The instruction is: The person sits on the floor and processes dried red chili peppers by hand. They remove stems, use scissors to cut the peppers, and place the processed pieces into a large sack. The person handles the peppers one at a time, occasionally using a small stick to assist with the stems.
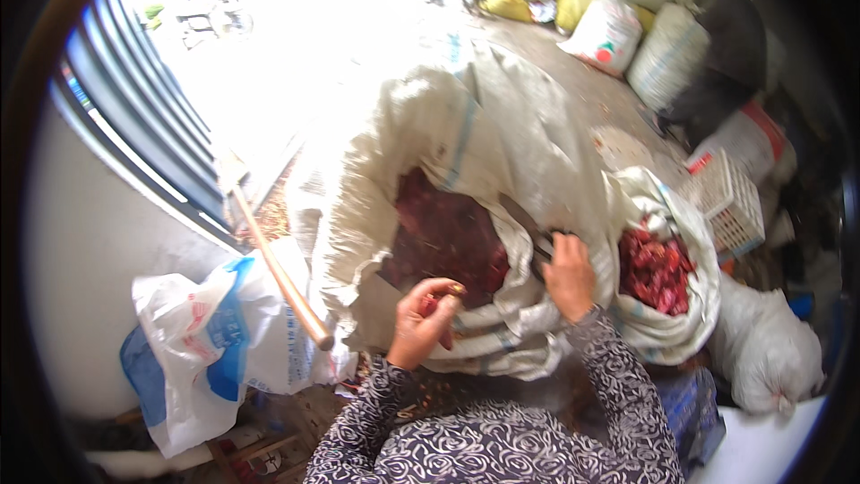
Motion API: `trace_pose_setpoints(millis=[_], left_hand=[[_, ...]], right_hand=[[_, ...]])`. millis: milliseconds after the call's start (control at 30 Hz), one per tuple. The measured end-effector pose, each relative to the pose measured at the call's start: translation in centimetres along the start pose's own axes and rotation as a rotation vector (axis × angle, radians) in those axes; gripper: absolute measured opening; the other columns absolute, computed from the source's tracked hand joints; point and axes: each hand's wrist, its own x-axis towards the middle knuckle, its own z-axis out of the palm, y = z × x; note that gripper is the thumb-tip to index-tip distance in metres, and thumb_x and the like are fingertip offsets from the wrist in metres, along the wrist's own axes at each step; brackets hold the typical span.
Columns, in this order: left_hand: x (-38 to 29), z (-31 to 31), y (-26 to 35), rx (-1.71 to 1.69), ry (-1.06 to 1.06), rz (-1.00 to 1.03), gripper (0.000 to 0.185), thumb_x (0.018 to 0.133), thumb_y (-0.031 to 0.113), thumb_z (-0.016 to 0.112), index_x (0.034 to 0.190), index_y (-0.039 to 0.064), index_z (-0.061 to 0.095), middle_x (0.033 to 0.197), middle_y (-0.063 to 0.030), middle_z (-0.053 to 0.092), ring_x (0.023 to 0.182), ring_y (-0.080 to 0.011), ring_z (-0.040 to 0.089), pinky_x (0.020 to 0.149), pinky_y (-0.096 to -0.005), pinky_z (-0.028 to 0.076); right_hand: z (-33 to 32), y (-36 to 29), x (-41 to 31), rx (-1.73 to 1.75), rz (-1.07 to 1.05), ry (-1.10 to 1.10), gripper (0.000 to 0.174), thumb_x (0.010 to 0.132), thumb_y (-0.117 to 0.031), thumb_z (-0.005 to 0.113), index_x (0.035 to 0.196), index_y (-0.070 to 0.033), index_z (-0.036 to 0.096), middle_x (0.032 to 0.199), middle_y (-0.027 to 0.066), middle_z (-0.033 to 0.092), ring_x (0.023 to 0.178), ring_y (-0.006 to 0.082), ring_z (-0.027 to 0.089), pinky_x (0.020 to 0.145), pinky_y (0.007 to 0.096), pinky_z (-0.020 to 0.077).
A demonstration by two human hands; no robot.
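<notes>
My left hand [418, 328] grips a dried red chili pepper [429, 304], its pale stem end showing by the thumb and forefinger. It is over the near rim of a large white woven sack [531, 107], whose mouth shows a mass of dark red dried peppers [447, 235]. In my right hand [571, 277] is a pair of scissors [521, 216] with dark handles, the blades pointing up and left across the sack's folded edge. To the right of that hand stands a smaller woven sack [702, 282] holding brighter red pepper pieces [655, 269].
At left, a wooden-handled tool [282, 265] leans near a printed white plastic sack [262, 329]. On the right are a white plastic crate [722, 205] and a tied white sack [766, 343]. A person [729, 47] in dark clothes is beside stacked full sacks [672, 57] at the back.
</notes>
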Motion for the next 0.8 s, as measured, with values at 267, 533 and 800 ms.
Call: trace_pose_setpoints(millis=[267,533,800], left_hand=[[0.1,0.0,0.4,-0.062,0.005,-0.063,0.022,0.099,0.013,0.061,0.117,0.001,0.061,0.076,0.0032,0.058,0.056,-0.0023,0.052,0.041,-0.0217,0.049],[1.0,1.1,1.3,-0.029,0.003,-0.039,0.022,0.099,0.016,0.063,0.114,0.0,0.062,0.075,0.0015,0.06,0.047,-0.0041,0.052,0.038,-0.0224,0.047],[0.0,1.6,1.6,-0.079,-0.027,-0.068,0.021,0.098,0.009,0.064,0.116,0.0,0.061,0.076,0.0002,0.061,0.047,-0.0039,0.052,0.036,-0.0208,0.044]], right_hand=[[-2.2,3.7,-0.1,0.253,-0.076,-0.014,0.039,0.075,-0.006,0.073,0.112,0.0,0.06,0.101,0.0174,0.06,0.089,0.0355,0.062,0.079,0.0442,0.0514],[-9.1,0.3,-3.7,0.855,0.152,-0.302,0.031,0.087,-0.016,0.076,0.108,0.001,0.062,0.091,0.0057,0.068,0.085,0.0092,0.062,0.076,0.028,0.0507],[-9.4,-2.9,-4.2,0.657,-0.302,-0.35,0.064,0.072,-0.031,0.087,0.115,0.002,0.053,0.099,0.015,0.053,0.083,0.0298,0.06,0.072,0.0389,0.0508]])
